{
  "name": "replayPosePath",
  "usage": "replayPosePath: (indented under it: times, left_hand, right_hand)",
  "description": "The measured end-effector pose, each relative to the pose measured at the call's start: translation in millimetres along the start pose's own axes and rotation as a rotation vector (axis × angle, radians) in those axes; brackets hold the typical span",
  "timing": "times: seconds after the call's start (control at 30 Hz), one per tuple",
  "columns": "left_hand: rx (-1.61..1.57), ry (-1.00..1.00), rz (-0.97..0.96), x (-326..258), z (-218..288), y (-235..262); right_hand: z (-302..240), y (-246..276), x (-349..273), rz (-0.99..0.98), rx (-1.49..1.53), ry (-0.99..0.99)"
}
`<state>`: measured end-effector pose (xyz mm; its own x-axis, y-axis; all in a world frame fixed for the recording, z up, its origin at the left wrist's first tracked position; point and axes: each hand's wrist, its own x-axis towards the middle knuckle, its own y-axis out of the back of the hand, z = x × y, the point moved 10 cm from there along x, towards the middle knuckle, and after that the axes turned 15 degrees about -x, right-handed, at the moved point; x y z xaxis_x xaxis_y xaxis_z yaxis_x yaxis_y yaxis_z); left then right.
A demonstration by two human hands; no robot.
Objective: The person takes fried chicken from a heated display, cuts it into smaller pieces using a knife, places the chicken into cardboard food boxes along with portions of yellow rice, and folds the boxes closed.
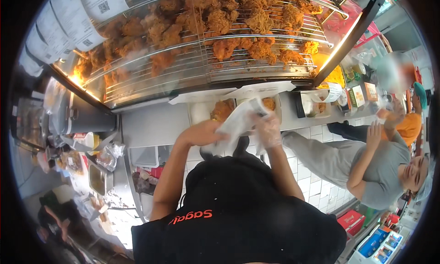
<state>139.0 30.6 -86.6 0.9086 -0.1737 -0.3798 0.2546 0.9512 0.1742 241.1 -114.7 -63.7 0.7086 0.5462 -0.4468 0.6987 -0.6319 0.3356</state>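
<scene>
A crumpled white paper sleeve is between the two hands, over the front edge of the steel counter, its upper end overlapping two open boxes. The left box contains something white and rounded beside a piece of fried chicken; the right box shows another piece. Just behind them, the lower edge of the glass display case closes off room at the far side. Bare counter lies left of the boxes, and there is a short strip of it to their right, before a further open box.

Both forearms reach forward from the person's black shirt and slant inward, elbows bent. The left hand points right, fingers nearly together, tips at the sleeve's left edge; blur hides whether they pinch it. The right hand, in a clear plastic glove, curls its fingers around the sleeve's right side.

Fried chicken fills the wire racks above. At the right, a co-worker in a grey shirt stands on the white tiled floor.
</scene>
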Motion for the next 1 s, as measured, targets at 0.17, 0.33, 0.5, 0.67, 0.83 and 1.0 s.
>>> replayPosePath:
  times: [0.17, 0.33, 0.5, 0.67, 0.83, 1.0]
  left_hand:
    - [0.071, 0.026, 0.917, -60.2, -43.9, 104.0]
    - [-0.098, -0.016, 0.964, -70.2, -116.6, 79.8]
    - [-0.356, -0.021, 0.768, -46.3, -126.5, 60.3]
    - [-0.425, -0.080, 0.648, -8.7, -137.4, 42.3]
    - [-0.514, 0.019, 0.460, 22.7, -123.7, 20.7]
    - [-0.434, -0.067, 0.246, 4.9, -112.2, 23.0]
  right_hand:
    - [68.5, 41.4, 41.0, 0.679, -0.121, 0.057]
    - [-19.6, 33.4, -35.9, 0.975, -0.448, 0.234]
    - [-31.7, -30.8, -51.8, 1.000, -0.870, 0.342]
    - [9.4, -52.6, 6.6, 0.889, -1.039, 0.261]
    - [2.6, -16.1, 1.8, 0.933, -1.107, 0.319]
    - [-45.4, 18.5, -28.5, 0.981, -0.932, 0.371]
